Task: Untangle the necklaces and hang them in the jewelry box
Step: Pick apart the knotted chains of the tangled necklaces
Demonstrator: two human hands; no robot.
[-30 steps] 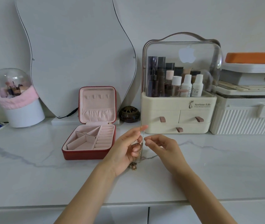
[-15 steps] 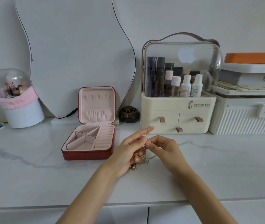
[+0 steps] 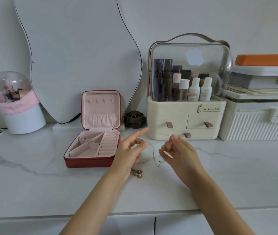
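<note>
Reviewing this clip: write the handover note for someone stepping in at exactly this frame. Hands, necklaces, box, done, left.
Left hand: pinches one end of a thin chain, index finger extended.
Right hand: fingers curled, pinching the chain's other end; it sags between the hands above the counter.
A gold tangle with pendant lies on the counter below the left wrist.
Jewelry box: open, left of the hands; no necklace visible in it.
Done: the thin chain is drawn out sideways.
Left: finish separating the chains and hang them all in the lid.
</note>
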